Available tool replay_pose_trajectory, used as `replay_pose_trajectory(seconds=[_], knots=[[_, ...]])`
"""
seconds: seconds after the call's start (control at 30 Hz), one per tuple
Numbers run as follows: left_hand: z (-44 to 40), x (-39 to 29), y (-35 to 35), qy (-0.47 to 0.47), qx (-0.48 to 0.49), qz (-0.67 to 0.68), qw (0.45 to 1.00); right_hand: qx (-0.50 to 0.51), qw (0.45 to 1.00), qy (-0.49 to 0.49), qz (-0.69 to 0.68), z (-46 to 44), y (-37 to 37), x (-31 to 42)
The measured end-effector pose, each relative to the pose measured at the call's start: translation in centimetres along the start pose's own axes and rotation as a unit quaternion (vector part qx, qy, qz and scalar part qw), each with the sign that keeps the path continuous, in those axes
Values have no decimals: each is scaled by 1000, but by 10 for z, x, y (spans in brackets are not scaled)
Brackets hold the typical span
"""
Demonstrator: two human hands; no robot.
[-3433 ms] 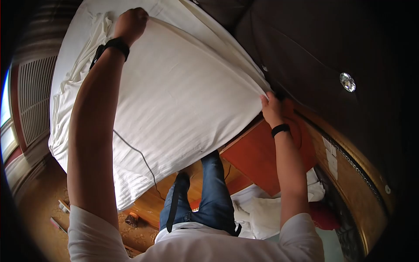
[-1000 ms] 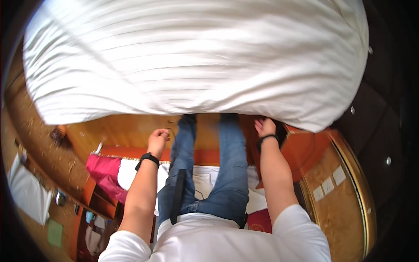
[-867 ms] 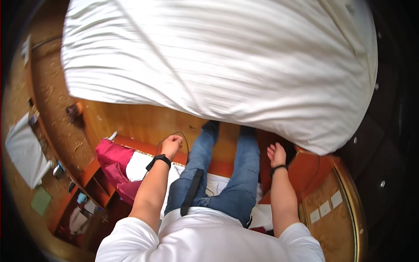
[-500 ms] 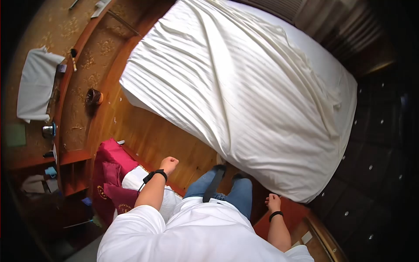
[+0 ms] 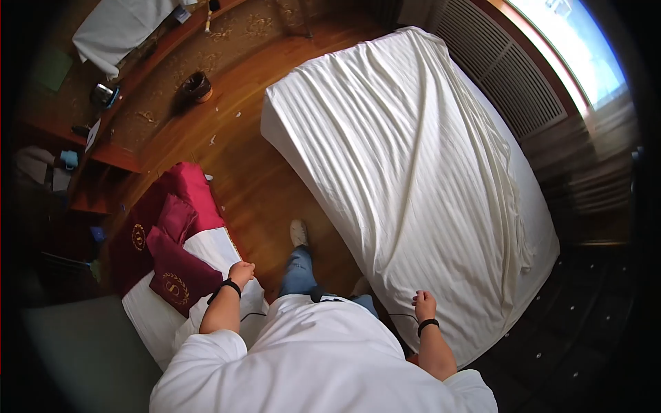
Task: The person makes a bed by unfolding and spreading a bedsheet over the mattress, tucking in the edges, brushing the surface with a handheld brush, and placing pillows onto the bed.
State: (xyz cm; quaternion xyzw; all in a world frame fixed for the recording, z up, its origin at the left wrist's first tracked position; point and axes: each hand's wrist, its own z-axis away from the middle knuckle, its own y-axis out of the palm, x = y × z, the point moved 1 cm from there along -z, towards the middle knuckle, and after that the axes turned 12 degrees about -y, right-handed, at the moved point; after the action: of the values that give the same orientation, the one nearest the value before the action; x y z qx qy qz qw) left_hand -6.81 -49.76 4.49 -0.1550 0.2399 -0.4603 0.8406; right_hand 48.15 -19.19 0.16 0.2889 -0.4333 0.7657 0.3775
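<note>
My left hand hangs loosely curled at my side, with nothing visible in it. It is nearest to the white bedding and the dark red cushions with gold emblems. On the other side, my right hand is also curled closed and shows nothing in its fingers. It appears over the near edge of the bed, where a wrinkled white sheet lies in long diagonal folds; I cannot tell whether it touches the sheet. Both wrists wear black bands with thin cables.
Wooden floor with small white scraps runs between the bed and the cushions. A waste bin stands by the patterned wall. A desk with a white cloth and a metal kettle is at left. A bright window lies beyond the bed.
My view has turned and moved forward, bringing the window into sight. One foot has stepped out onto the floor. Both hands stay curled at my sides.
</note>
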Motion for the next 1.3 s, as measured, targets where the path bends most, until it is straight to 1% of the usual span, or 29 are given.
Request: replay_pose_trajectory(seconds=[0.07, 0.2, 0.23, 0.3, 0.33, 0.37, 0.4, 0.43, 0.47, 0.5, 0.53, 0.57, 0.6, 0.67, 0.7, 0.73, 0.8, 0.83, 0.87, 0.93, 0.97, 1.0, 1.03, 1.07, 1.13, 1.17, 1.2, 1.27, 1.3], knots=[[-19, 5, -24, -35, 4, 46, 998, 58, 997, 5, 56, -16, 22, 41], [-87, 26, -92, -96, 41, 95, 990, 83, 991, 17, 103, -59, 102, 135], [-102, 29, -112, -113, 43, 93, 988, 93, 990, 19, 108, -72, 128, 148], [-122, 28, -152, -134, 39, 104, 985, 128, 976, -36, 171, -96, 192, 193], [-132, 17, -176, -135, 40, 102, 985, 152, 971, -38, 179, -103, 233, 232], [-142, 7, -200, -136, 37, 108, 984, 167, 968, -55, 181, -115, 273, 259], [-150, -2, -220, -141, 35, 112, 983, 176, 974, -67, 129, -116, 315, 302], [-164, -12, -240, -136, 28, 111, 984, 206, 966, -82, 133, -119, 352, 342], [-175, -25, -257, -137, 32, 104, 985, 245, 950, -106, 161, -125, 388, 378], [-187, -40, -270, -116, 11, 145, 983, 263, 929, -158, 208, -134, 420, 403], [-199, -58, -284, -93, -11, 187, 978, 272, 915, -188, 230, -145, 450, 423], [-207, -81, -297, -83, 2, 190, 978, 276, 903, -223, 241, -155, 476, 446], [-209, -108, -309, -68, -1, 163, 984, 281, 898, -237, 242, -166, 500, 462], [-233, -147, -332, -58, 33, 132, 989, 287, 899, -242, 225, -188, 539, 491], [-242, -172, -342, -64, 40, 149, 986, 306, 892, -221, 249, -202, 555, 502], [-251, -199, -354, -67, 26, 122, 990, 292, 901, -213, 241, -215, 569, 511], [-278, -242, -380, -55, 25, 150, 987, 310, 862, -188, 353, -242, 598, 523], [-292, -264, -396, -63, 25, 155, 986, 329, 865, -140, 352, -258, 610, 525], [-306, -284, -414, -73, 26, 158, 984, 315, 876, -132, 341, -273, 621, 533], [-338, -321, -450, -62, 57, 160, 984, 349, 846, -81, 396, -301, 639, 553], [-346, -354, -467, -79, 38, 135, 987, 364, 831, -67, 416, -317, 648, 573], [-348, -390, -476, -94, 20, 116, 989, 351, 841, -60, 408, -336, 658, 597], [-341, -440, -486, -69, 22, 80, 994, 346, 847, -65, 398, -356, 669, 623], [-361, -465, -497, -61, 27, 69, 995, 345, 851, -69, 390, -373, 679, 648], [-410, -520, -515, 79, 96, -30, 992, 292, 884, -122, 345, -408, 698, 714], [-385, -593, -506, -4, 95, 39, 995, 273, 897, -145, 317, -432, 711, 739], [-403, -630, -501, 32, 116, 26, 992, 253, 908, -165, 290, -452, 724, 759], [-436, -717, -478, 33, 164, 10, 986, 194, 932, -192, 237, -486, 743, 807], [-456, -764, -460, 61, 199, -11, 978, 176, 933, -212, 232, -501, 750, 827]])
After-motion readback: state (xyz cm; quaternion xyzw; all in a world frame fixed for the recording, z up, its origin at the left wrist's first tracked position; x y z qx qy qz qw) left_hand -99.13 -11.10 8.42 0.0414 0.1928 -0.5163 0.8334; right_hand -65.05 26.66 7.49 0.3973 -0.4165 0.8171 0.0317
